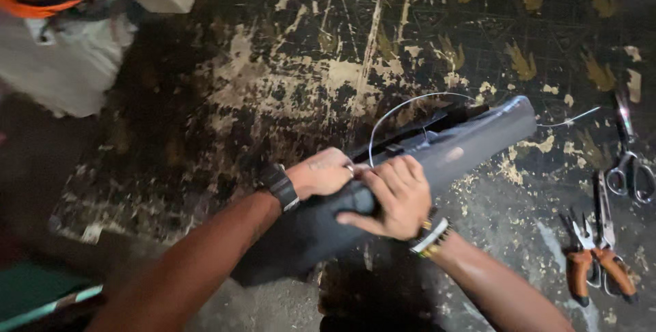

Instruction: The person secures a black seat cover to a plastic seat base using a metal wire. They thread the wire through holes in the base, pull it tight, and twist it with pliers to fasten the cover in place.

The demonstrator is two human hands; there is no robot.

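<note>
Head view, both hands point(369, 188) clasping long grey tube point(471, 137), pliers point(598, 264) well right

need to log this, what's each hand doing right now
Left hand: closed on the long dark grey piece, gripping from above.
Right hand: closed around the same piece, fingers wrapped over it.

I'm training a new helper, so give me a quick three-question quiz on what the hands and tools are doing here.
1. True or false: both hands grip the long dark grey plastic casing.
2. Which tool lies nearest the bottom right: A orange-handled pliers, B a hammer, C a saw?
3. What thin thing curves above the casing?

Key: 1 true, the left hand and right hand wrap it. 2 A; metal scissors lie above them. 3 A thin pale wire.
</note>
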